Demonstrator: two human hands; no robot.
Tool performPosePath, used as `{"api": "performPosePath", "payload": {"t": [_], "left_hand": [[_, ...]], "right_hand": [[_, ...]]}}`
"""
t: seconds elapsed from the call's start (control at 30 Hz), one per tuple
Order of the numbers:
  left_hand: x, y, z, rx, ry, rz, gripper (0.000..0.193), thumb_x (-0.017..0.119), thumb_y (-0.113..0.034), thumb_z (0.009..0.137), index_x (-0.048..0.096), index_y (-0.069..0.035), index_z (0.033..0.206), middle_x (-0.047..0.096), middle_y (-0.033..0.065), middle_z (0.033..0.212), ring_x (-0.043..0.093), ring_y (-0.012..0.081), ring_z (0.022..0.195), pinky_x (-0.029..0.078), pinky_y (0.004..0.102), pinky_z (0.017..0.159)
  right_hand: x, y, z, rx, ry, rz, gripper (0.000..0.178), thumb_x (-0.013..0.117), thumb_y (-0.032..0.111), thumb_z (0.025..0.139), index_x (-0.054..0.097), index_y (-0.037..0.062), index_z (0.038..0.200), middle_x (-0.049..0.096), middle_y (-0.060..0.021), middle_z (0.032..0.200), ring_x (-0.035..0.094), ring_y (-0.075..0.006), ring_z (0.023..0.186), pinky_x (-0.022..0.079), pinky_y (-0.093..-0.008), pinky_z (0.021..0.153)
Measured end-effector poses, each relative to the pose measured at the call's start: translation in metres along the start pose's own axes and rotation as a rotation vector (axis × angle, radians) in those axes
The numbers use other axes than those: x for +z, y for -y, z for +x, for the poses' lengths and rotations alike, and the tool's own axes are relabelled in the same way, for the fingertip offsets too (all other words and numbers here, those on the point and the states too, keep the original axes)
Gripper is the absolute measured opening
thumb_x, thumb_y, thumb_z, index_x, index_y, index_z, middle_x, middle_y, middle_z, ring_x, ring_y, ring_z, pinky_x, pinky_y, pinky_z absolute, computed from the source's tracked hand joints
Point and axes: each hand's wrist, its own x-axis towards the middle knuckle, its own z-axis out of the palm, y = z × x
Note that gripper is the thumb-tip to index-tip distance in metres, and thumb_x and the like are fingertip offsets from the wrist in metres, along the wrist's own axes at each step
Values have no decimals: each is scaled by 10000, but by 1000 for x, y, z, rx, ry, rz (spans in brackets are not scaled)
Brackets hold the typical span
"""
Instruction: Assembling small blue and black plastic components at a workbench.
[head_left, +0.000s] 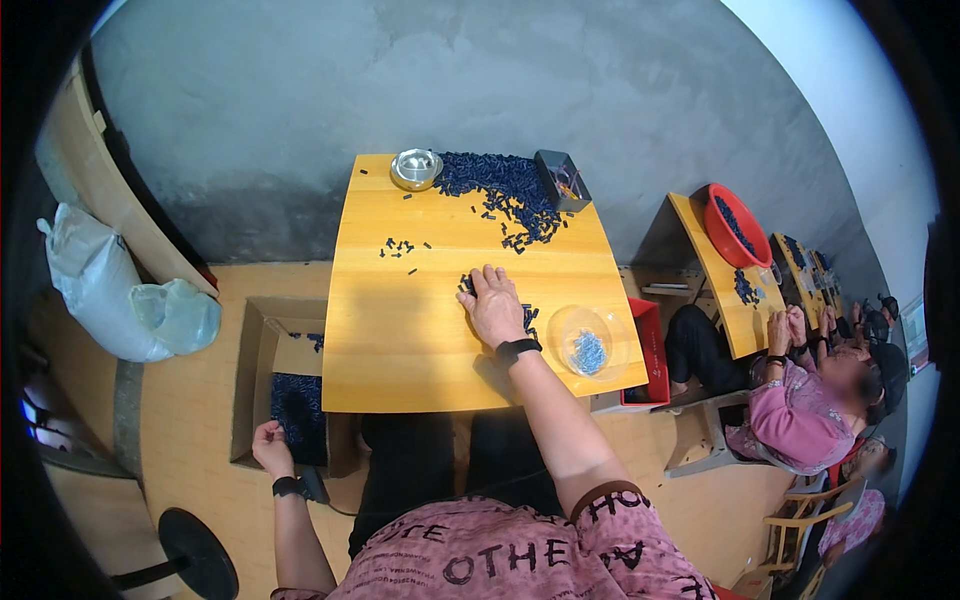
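Observation:
My right hand (495,310) lies on the yellow wooden table (390,330), palm down with its fingers stretched out. It covers part of a small group of short dark blue pieces (530,320), which show beside it and at its fingertips. Down at the left, my left hand (271,449) is at the open cardboard box (245,400), its fingers curled together; what they hold, if anything, is hidden. Many dark pieces (297,390) lie inside the box. A clear round bowl (612,335) with small silvery-blue parts stands to the right of my right hand.
A large heap of dark pieces (490,175) covers the table's far side, between a metal bowl (416,169) and a dark tray (562,180). A red crate (650,350) stands beside the table. Others sit at tables rightward, near a red basin (737,225). White sacks (95,280) lie left.

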Motion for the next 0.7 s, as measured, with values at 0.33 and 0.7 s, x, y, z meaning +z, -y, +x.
{"api": "performPosePath", "payload": {"t": [0.33,0.7], "left_hand": [[16,25,13,-70,91,200,248,671,114,784,706,-2,1001,720,99,878,671,198,814,527,319,790],[78,-230,-10,730,409,167,393,636,-34,872,595,-13,1262,532,161,1409,469,320,1332,363,394,1118]], "right_hand": [[-29,0,-39,-322,84,146,349,648,244,918,652,80,1225,561,-156,1381,455,-368,1342,359,-478,1123],[-80,-10,-71,-359,-245,330,134,715,1,778,707,16,911,699,-144,1086,615,-322,1148,472,-436,1021]]}}
